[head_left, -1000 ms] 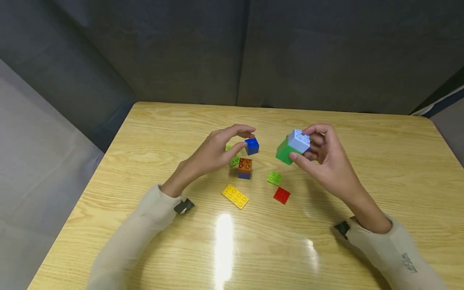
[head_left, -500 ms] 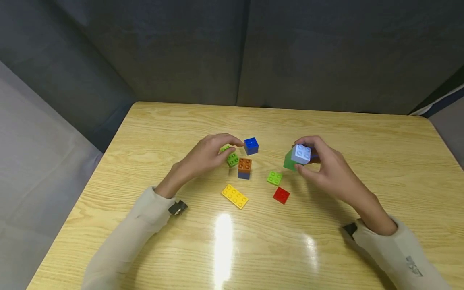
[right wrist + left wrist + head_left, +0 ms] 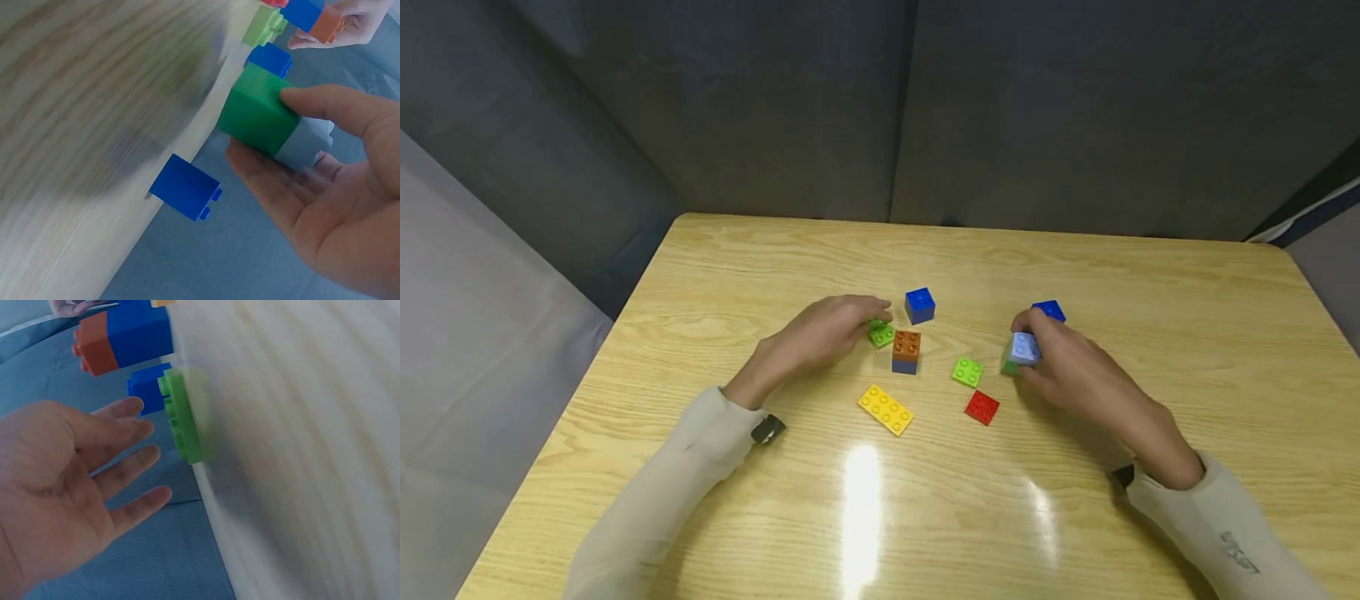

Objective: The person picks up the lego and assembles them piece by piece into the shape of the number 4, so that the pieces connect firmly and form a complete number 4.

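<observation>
My right hand [image 3: 1071,362] holds a two-brick stack, a light blue brick [image 3: 1024,348] on top of a green brick [image 3: 261,106], between thumb and fingers. The stack is low by the table, just in front of a dark blue brick [image 3: 185,187]. Over a long lime-green plate [image 3: 181,415] hovers my left hand [image 3: 816,337], its fingers loosely bent and apart from the plate in the left wrist view. Beside that plate stands an orange brick [image 3: 907,342] on a darker blue one [image 3: 905,366].
Behind the orange stack sits another dark blue brick [image 3: 920,306]. Nearer me lie a yellow plate [image 3: 886,409], a small lime-green plate [image 3: 967,372] and a red plate [image 3: 982,407]. A dark curtain [image 3: 775,108] hangs beyond the wooden table's [image 3: 737,517] far edge.
My right hand has lowered the green and light blue stack toward the table and turned it more upright. My left hand has moved slightly left and down, over the long lime-green plate.
</observation>
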{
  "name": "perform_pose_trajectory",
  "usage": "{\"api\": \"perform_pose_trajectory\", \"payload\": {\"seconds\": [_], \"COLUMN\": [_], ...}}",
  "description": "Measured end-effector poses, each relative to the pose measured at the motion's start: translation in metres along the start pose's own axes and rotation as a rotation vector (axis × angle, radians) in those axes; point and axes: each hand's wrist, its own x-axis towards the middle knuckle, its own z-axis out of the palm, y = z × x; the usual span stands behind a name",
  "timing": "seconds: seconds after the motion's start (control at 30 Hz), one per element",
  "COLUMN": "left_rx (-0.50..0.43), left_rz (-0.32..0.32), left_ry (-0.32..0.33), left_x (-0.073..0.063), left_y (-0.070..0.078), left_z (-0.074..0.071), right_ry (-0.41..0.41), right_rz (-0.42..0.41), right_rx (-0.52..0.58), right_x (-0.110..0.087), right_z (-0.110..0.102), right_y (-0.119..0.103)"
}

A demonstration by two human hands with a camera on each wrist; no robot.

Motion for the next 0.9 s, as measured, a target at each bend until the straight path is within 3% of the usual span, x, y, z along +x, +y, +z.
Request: {"api": "perform_pose_trajectory", "payload": {"seconds": [0.2,0.47,0.57,0.67,0.77,0.9], "left_rx": [0.091,0.104,0.125,0.146,0.173,0.198], "left_rz": [-0.013,-0.035,-0.057,-0.073,-0.084,-0.091], "left_ry": [-0.061,-0.029,-0.031,-0.036,-0.043,-0.049], "left_x": [-0.002,-0.004,-0.006,-0.008,-0.011,-0.013], "left_y": [-0.003,-0.003,-0.003,-0.003,-0.004,-0.006], "left_z": [0.003,0.003,0.003,0.002,0.003,0.004], "right_ry": [-0.046,-0.047,0.015,0.160,0.275,0.252], "right_rz": [0.023,0.025,-0.051,-0.190,-0.329,-0.462], "right_rx": [-0.044,-0.086,-0.160,-0.254,-0.272,-0.193], "right_x": [0.000,0.000,-0.003,-0.004,-0.004,-0.004], "right_z": [0.006,0.007,0.008,0.012,0.019,0.028], "right_y": [0.004,0.003,-0.002,-0.013,-0.026,-0.043]}}
